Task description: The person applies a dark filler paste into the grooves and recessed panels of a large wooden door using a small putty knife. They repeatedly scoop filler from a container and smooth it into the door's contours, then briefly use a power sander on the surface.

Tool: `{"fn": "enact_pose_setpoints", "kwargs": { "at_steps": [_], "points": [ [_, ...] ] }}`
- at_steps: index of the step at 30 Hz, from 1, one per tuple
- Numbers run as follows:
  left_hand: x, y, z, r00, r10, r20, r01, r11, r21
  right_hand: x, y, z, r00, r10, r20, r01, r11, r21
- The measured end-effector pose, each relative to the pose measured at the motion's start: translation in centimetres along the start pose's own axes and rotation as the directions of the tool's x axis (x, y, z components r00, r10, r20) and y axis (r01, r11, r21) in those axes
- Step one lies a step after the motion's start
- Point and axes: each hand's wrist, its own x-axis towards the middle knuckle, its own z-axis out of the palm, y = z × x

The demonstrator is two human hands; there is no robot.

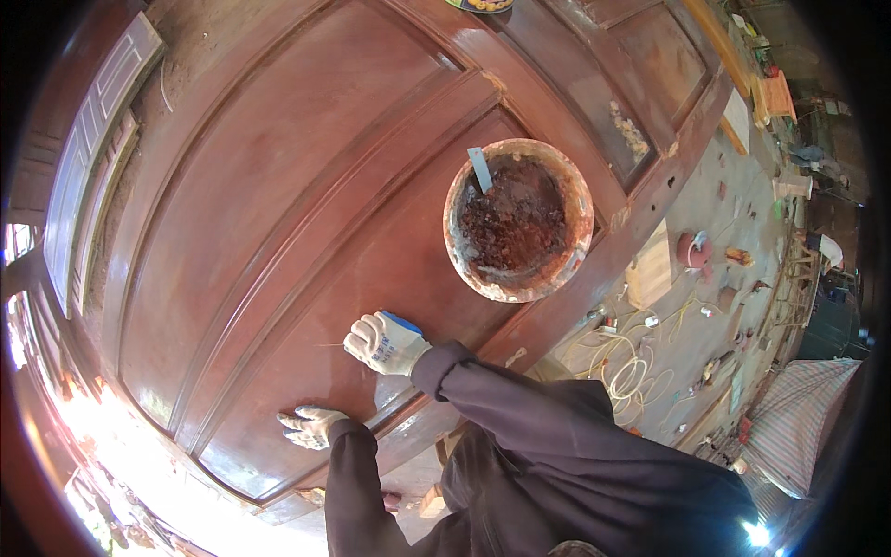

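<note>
My left hand, in a white work glove with its fingers stretched out, rests on a reddish-brown panelled wooden door that lies flat before me. My right hand, in a white and blue glove, is closed just above the same panel. A thin pale sliver sticks out from its fist; the rest of that thing is hidden in the glove. Beyond my right hand, a round bucket stands on the door, its rim crusted. Dark reddish-brown paste lies in it, and a flat pale blade leans up out of the paste.
On the floor at right lie a coiled pale hose or cable, a wooden block and a small reddish pot. A striped cloth hangs at the far right. At left a whitish panelled door stands on edge.
</note>
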Motion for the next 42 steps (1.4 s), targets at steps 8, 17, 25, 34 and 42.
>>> {"fn": "enact_pose_setpoints", "kwargs": {
  "at_steps": [8, 17, 25, 34, 42],
  "points": [
    [-0.5, 1.3, -1.5, 0.998, -0.044, 0.044, 0.044, 0.999, 0.008, -0.1, 0.1, 0.3, 0.988, 0.030, -0.152, -0.022, 0.998, 0.058],
    [-0.4, 1.0, -2.0, 1.000, -0.010, -0.029, 0.008, 0.998, -0.059, 0.6, -0.3, 0.5, 0.988, 0.038, -0.148, -0.023, 0.994, 0.104],
    [-0.6, 1.1, -0.7, 0.994, 0.025, -0.103, -0.032, 0.997, -0.075, 0.5, 0.1, 1.0, 0.961, 0.067, -0.268, -0.027, 0.988, 0.150],
    [-1.0, 1.2, -0.8, 0.988, 0.029, -0.153, -0.044, 0.995, -0.095, 0.5, -0.8, 0.4, 0.971, 0.097, -0.219, -0.096, 0.995, 0.016],
    [-0.4, 0.3, -2.7, 0.997, 0.036, 0.062, -0.012, 0.938, -0.345, 1.6, -1.6, 0.3, 0.967, 0.180, -0.181, -0.199, 0.975, -0.095]
  ]
}}
